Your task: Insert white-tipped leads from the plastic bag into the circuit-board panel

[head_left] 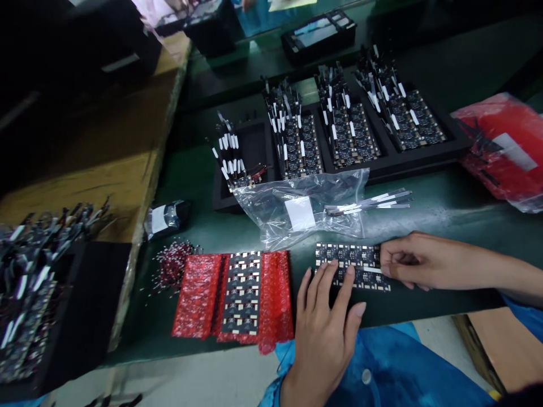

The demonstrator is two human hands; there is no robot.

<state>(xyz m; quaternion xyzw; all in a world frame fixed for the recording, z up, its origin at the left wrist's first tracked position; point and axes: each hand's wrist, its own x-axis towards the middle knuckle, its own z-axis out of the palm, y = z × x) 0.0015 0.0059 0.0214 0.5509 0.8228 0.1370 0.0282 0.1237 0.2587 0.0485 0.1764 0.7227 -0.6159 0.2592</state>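
- The circuit board panel [352,265] lay flat on the green counter [445,209], near its front edge, at roughly 5 o'clock from the centre of the view.
- The left hand [326,322] rested palm down, fingers [345,285] spread open and pressing on the panel's near left part; it gripped nothing.
- The right hand [409,260] sat at 3 o'clock of the panel, fingers curled and pinched on a white strip [373,270] at the panel's right edge.
- A clear plastic bag [301,209] lay at 12 o'clock of the panel, with loose flat strips [369,202] on its right end.
- A second panel [242,294] lay on red bubble wrap [197,294] at 9 o'clock of the left hand.
- Black trays [384,164] of boards stood at 12 o'clock, beyond the bag.
- A red bag [504,147] lay at 2 o'clock.
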